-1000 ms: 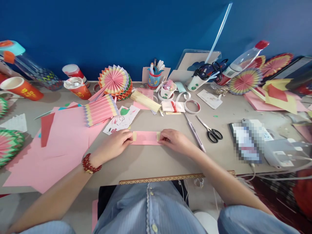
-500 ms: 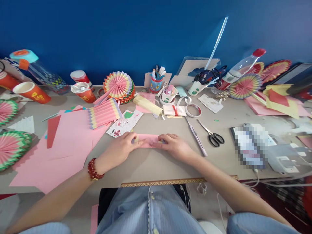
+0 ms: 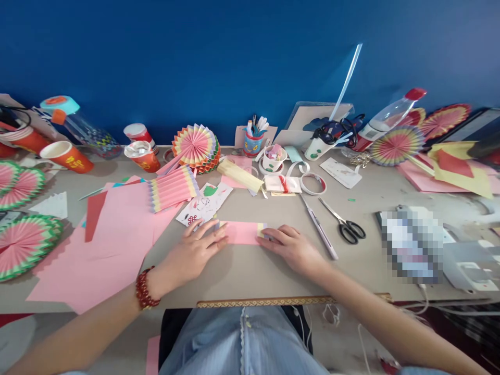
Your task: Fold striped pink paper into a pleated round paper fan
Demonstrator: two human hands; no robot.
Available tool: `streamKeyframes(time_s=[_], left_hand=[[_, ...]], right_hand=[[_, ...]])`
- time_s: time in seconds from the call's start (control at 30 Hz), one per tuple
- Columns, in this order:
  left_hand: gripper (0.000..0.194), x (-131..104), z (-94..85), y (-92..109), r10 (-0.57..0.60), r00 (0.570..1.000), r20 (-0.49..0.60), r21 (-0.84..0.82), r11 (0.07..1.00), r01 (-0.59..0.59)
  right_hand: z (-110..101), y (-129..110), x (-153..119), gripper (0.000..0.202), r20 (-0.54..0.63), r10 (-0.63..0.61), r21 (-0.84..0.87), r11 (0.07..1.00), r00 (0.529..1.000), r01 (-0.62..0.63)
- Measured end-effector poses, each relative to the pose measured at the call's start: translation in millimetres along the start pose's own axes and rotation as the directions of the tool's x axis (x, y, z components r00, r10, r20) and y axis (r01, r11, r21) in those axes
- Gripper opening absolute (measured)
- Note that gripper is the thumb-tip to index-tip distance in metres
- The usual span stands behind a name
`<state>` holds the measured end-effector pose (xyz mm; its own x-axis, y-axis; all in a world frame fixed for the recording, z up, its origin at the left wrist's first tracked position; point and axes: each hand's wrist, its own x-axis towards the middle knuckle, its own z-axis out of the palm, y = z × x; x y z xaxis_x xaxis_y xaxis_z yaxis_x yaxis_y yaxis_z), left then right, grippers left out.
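Note:
A folded strip of pink paper [image 3: 242, 232] with yellow and lilac ends lies on the desk in front of me. My left hand [image 3: 199, 247] rests at its left end, fingers stretched out and spread. At the right end, my right hand [image 3: 289, 245] touches the strip with its fingers extended, lying fairly flat. Just beyond my left hand is a printed white card [image 3: 205, 204]. Further back lies a pleated pink paper piece [image 3: 174, 190] with yellow and lilac edges. To the right of my right hand are a pale utility knife [image 3: 320, 229] and black-handled scissors [image 3: 349, 227].
Pink paper sheets [image 3: 113, 245] cover the desk's left side. Folded paper fans [image 3: 194, 147], paper cups [image 3: 68, 156], a roll of tape [image 3: 313, 184] and a pen holder [image 3: 252, 143] stand along the back. A bottle [image 3: 390, 114] leans at the right, behind a blurred-out phone [image 3: 410, 250].
Both hands have moved apart toward the strip's ends, uncovering its middle. The fingers have loosened from pressing on it and spread. The whole view has shifted slightly.

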<state>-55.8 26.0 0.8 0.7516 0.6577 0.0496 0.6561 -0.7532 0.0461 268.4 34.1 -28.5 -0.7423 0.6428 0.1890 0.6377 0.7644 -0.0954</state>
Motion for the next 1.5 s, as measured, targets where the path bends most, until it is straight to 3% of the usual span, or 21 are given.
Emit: streamKeyframes(time_s=[0.13,0.33,0.5,0.77,0.93,1.03,1.17,1.27,1.37,1.43,1.5], left_hand=[[0.051,-15.1,2.5,-0.7,-0.100,0.995,-0.015,-0.008,0.995,0.100],[0.054,-21.0,12.2,1.4,-0.210,0.977,-0.045,-0.062,0.976,0.207],[0.052,-24.3,16.9,6.5,-0.240,0.968,-0.080,-0.062,0.970,0.235],[0.051,-28.3,16.0,4.8,-0.251,0.967,-0.048,-0.027,0.968,0.249],[0.046,-26.3,16.7,3.3,-0.257,0.962,-0.093,-0.060,0.966,0.252],[0.042,-24.2,15.8,6.5,-0.277,0.953,-0.119,-0.080,0.960,0.269],[0.037,-21.8,15.4,9.7,-0.310,0.941,-0.137,-0.110,0.949,0.297],[0.039,-23.2,13.1,7.6,-0.322,0.929,-0.183,-0.174,0.941,0.292],[0.037,-28.0,6.7,6.5,-0.430,0.857,-0.285,-0.341,0.881,0.329],[0.029,-29.5,1.9,9.8,-0.522,0.816,-0.249,-0.512,0.786,0.346],[0.030,-25.6,-1.8,17.0,-0.519,0.845,-0.129,-0.659,0.682,0.318]], right_hand=[[2.5,-4.8,-16.7,0.054,-0.002,0.090,0.052,0.995,0.996,-0.089],[1.1,-11.5,-16.1,0.058,0.012,0.164,0.072,0.984,0.986,-0.164],[-3.3,-6.9,-15.0,0.058,0.025,0.146,0.206,0.967,0.989,-0.148],[1.7,-10.5,-22.1,0.060,0.036,0.154,0.112,0.981,0.987,-0.157],[-12.8,-6.5,-11.5,0.050,0.008,0.163,0.195,0.967,0.987,-0.162],[-23.1,-10.9,5.7,0.033,-0.016,0.188,0.234,0.956,0.982,-0.179],[-20.9,-26.9,34.8,0.017,-0.051,0.149,0.104,0.984,0.988,-0.143],[-12.9,-35.6,48.1,0.008,0.000,0.113,0.058,0.992,0.994,-0.113],[-12.3,-37.0,48.2,0.007,-0.047,0.195,0.212,0.960,0.980,-0.181],[-16.5,-38.0,44.2,0.007,-0.092,0.285,0.367,0.901,0.954,-0.233],[-21.6,-42.6,41.4,0.007,-0.106,0.366,0.482,0.832,0.924,-0.274]])
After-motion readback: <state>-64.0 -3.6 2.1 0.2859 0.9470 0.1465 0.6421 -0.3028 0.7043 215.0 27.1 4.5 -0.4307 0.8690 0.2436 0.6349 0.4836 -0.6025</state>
